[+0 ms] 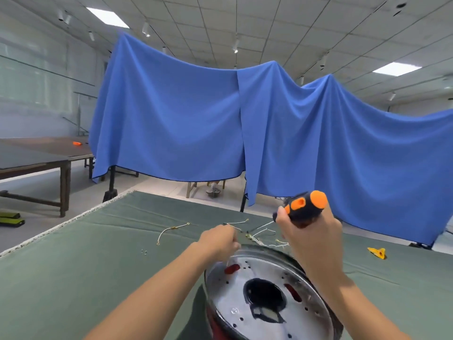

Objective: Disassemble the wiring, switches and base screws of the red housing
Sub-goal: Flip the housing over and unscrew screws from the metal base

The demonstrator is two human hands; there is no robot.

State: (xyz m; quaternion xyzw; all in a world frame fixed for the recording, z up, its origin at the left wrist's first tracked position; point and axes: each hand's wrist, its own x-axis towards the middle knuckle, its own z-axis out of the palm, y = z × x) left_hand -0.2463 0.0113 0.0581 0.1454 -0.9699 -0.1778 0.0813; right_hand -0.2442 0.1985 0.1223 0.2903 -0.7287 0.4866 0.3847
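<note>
At lower right of the frame, an orange-and-black screwdriver (302, 208) is gripped by the right hand (311, 238); a pale wire is apparently pinched by the left hand (219, 240) above the round red housing (267, 298), and should be drawn out gently.

green-clothed table (73, 278), loose wires (171, 230), red housing (267, 295)

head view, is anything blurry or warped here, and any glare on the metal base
Head view: wide-angle lens bends the ceiling lines and table edge; the right hand and screwdriver are motion-blurred, the left hand softer at its fingers; the metal base shows smeared bright reflections from the ceiling lights; the blue cloth is evenly lit, with soft fold shadows.
</note>
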